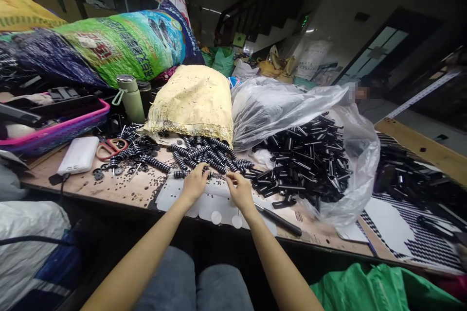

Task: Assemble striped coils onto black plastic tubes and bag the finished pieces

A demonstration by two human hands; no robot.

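My left hand (196, 183) is closed at the table's front part, its fingertips around the right end of a black ribbed rod (179, 174). Just to its right, my right hand (239, 189) has thumb and fingers pinched together; what sits between them is too small to make out. Small dark rings (218, 175) lie between the two hands. Behind them, several black ribbed rods (199, 149) spill from a yellow woven sack (197, 99). Under the hands is a pale sheet (215, 205) with two white discs along its front edge.
Black tubes (306, 160) pour from a clear plastic bag (359, 165) on the right. A black-handled tool (280, 221) lies near the front edge. Scissors (111, 148), a white power bank (78, 155), a green bottle (130, 99) and a pink-rimmed basket (54, 131) are on the left.
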